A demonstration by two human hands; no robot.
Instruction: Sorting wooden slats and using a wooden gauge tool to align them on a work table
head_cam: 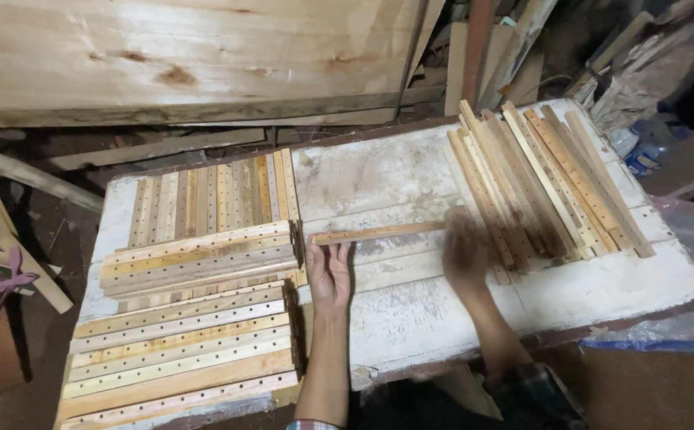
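1. A single wooden slat point(379, 232) lies crosswise near the middle of the white worktable point(618, 291), one end at each hand.
2. Left hand point(329, 275): palm flat on the table, fingers extended, fingertips touching the slat's left end. It steadies the slat rather than clasping it.
3. Right hand point(465, 253): at the slat's right end, motion-blurred. Cannot tell how far its fingers are curled or whether they grip the slat.
4. Left of the hands: stacked drilled slats point(184, 342), rows of small holes along each, laid in crossed layers. Judged to be the finished lot, and a large one.
5. Far right: a loose pile of plain slats point(546, 183), leaning fan-wise, touching the slat's right end. Judged as stock left to handle.
6. Beyond the table: a broad pale plank point(188, 48) and scrap timber.
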